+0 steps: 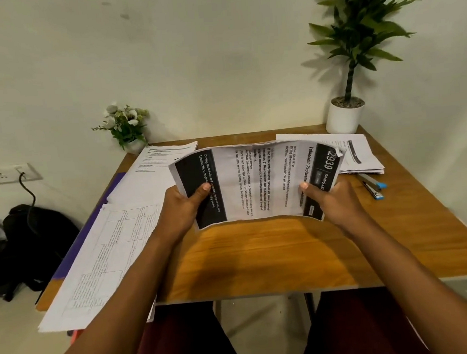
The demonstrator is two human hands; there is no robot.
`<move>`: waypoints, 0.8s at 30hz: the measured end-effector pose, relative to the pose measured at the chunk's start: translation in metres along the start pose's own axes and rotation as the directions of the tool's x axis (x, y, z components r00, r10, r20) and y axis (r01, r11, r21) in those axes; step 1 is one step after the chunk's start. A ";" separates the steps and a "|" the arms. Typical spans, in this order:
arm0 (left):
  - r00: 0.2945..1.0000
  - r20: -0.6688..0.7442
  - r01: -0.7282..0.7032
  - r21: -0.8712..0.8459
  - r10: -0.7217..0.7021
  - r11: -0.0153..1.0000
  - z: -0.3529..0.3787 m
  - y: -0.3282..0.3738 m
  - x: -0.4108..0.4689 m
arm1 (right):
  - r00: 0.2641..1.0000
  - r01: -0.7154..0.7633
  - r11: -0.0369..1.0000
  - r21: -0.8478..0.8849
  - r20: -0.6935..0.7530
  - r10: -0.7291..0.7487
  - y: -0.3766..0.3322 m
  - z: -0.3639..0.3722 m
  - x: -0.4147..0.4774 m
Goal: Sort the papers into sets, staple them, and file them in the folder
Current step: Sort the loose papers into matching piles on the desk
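Pinching paper set (257,180) in left hand (183,208) and right hand (332,199) grip, stapler (374,186) nearby

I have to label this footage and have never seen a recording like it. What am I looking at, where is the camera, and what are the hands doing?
There is no machine here. One camera sits on a person's head and looks forward and down, so the two arms coming in from below are that person's own. The left hand and the right hand each grip one end of a bundle of printed sheets, thumbs on top, over the wooden table. More paper lies on the table: a stack at the far right, and loose sheets on the left over a purple folder. A stapler with blue parts lies near the right stack. A tall potted plant and a small pot of flowers stand at the back.
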State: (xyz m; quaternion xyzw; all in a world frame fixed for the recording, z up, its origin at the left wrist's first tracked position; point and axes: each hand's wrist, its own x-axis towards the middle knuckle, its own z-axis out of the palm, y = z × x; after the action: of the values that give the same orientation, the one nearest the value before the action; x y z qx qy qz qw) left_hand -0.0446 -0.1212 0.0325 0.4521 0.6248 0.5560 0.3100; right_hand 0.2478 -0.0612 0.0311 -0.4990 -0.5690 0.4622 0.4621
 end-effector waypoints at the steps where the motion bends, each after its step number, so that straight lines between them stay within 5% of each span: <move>1: 1.000 0.010 -0.006 0.012 0.006 1.000 0.001 -0.003 0.000 | 1.000 -0.006 1.000 -0.004 0.003 0.006 0.003 0.000 0.000; 6: 0.994 0.110 0.024 0.043 -0.029 0.999 0.008 -0.035 -0.007 | 0.995 -0.098 0.995 -0.021 0.024 0.099 0.024 0.004 -0.005; 24: 0.990 0.113 0.082 0.003 -0.082 0.997 0.010 -0.051 -0.010 | 0.994 -0.111 0.993 0.026 0.005 0.111 0.041 0.007 -0.005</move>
State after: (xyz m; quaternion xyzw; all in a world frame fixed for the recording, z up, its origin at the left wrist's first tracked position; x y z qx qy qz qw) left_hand -0.0426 -0.1247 -0.0207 0.4564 0.6240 0.5168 0.3677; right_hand 0.2474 -0.0640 -0.0104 -0.5230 -0.5351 0.4954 0.4413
